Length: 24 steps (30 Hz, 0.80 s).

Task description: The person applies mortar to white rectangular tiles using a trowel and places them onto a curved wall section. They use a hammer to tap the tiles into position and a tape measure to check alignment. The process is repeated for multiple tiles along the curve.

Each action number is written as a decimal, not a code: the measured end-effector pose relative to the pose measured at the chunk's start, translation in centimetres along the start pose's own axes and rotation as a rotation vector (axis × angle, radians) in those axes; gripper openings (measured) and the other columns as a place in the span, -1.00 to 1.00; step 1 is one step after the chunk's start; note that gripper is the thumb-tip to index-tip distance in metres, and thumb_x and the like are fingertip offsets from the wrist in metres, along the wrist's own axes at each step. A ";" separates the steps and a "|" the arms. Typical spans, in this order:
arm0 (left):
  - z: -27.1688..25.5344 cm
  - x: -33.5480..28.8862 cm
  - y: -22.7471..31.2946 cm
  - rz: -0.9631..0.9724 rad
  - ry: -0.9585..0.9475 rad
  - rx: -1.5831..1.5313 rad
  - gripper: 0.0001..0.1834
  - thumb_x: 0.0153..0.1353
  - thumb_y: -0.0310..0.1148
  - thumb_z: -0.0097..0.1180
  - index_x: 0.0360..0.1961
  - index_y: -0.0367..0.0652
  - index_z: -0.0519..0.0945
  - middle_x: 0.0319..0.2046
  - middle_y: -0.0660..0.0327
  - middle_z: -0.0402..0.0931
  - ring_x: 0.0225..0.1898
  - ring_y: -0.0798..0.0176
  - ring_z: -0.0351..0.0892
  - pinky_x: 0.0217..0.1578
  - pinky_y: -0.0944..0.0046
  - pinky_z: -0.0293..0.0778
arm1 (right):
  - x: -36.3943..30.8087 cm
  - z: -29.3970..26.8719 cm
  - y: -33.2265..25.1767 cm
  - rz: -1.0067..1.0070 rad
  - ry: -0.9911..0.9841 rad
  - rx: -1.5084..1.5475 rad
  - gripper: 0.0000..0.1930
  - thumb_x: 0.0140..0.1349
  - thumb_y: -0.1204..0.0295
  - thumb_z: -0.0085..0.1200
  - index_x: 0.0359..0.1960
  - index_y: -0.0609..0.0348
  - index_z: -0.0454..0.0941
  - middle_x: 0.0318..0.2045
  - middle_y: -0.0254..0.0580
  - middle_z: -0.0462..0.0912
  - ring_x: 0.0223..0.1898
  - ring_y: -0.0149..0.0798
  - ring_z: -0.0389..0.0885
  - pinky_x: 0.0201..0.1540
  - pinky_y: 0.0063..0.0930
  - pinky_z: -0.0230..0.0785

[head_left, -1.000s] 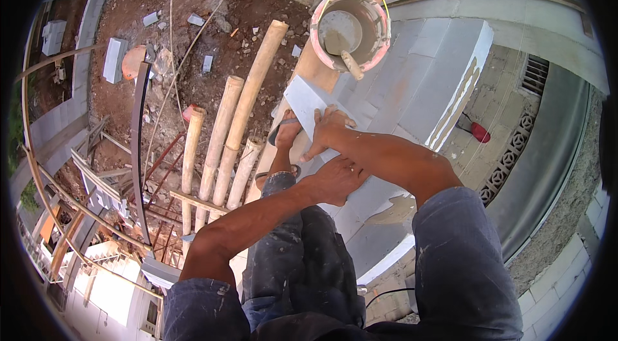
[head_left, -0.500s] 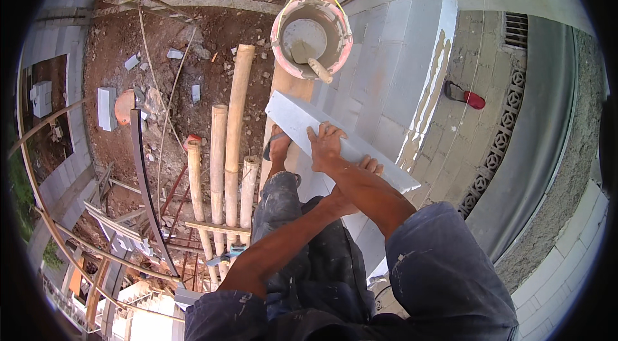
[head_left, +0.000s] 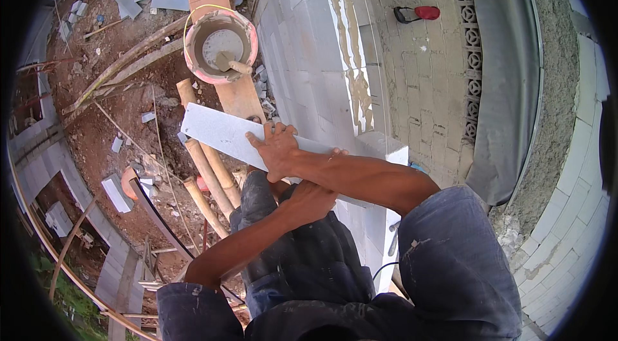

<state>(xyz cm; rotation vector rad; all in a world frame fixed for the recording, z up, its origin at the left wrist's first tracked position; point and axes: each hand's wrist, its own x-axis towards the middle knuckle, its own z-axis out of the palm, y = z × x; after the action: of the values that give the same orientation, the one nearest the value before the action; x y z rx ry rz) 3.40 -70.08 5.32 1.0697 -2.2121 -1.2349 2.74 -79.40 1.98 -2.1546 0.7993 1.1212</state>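
Seen from above on scaffolding: right hand [head_left: 278, 150] spread flat on a white lightweight block [head_left: 222, 135] held beside the block wall [head_left: 302, 64], left hand [head_left: 313, 198] gripping its near underside. Block not yet laid; mortar streaks wait on the wall top. Mortar bucket [head_left: 221, 46] on plank beyond.

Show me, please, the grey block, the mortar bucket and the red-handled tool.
grey block [head_left: 212, 132], head view, bare top face.
mortar bucket [head_left: 248, 37], head view, pink rim.
red-handled tool [head_left: 426, 12], head view, red handle.

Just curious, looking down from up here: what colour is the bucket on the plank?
The bucket is pinkish-orange outside with a grey, mortar-coated inside; the head view shows it clearly.
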 end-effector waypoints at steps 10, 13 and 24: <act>-22.0 -4.6 -6.7 -0.031 -0.621 0.682 0.48 -0.49 0.14 0.58 0.48 0.10 -0.05 0.43 -0.21 -0.18 0.46 -0.29 -0.21 0.39 -0.33 -0.16 | -14.1 -4.6 0.3 -0.149 0.291 0.161 0.14 -0.36 0.13 0.45 0.42 -0.06 0.15 0.05 0.19 0.33 -0.01 0.08 0.39 -0.15 -0.12 0.22; -22.8 -0.8 -5.2 -0.046 -0.746 0.569 0.49 -0.50 0.05 0.59 0.49 0.08 -0.08 0.32 -0.23 0.02 0.39 -0.29 -0.03 0.36 -0.23 0.00 | -18.1 -6.3 2.0 -0.141 0.275 0.147 0.11 -0.35 0.12 0.46 0.40 -0.06 0.21 0.03 0.18 0.34 -0.02 0.07 0.39 -0.17 -0.13 0.23; -29.0 16.3 7.3 0.289 -0.366 0.820 0.49 -0.68 -0.23 0.46 0.49 0.10 -0.02 0.23 -0.17 0.21 0.23 -0.26 0.27 0.32 -0.10 0.20 | -32.0 -7.7 13.0 0.180 0.753 0.085 0.14 -0.37 0.22 0.49 0.42 -0.19 0.20 -0.04 0.07 0.37 0.03 0.03 0.39 -0.02 -0.09 0.35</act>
<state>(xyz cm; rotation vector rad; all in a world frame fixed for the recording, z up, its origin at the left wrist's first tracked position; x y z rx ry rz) 8.59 -96.26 26.56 0.7467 -3.1401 -0.3937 -17.78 -85.70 30.08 -2.4729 1.3503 0.3007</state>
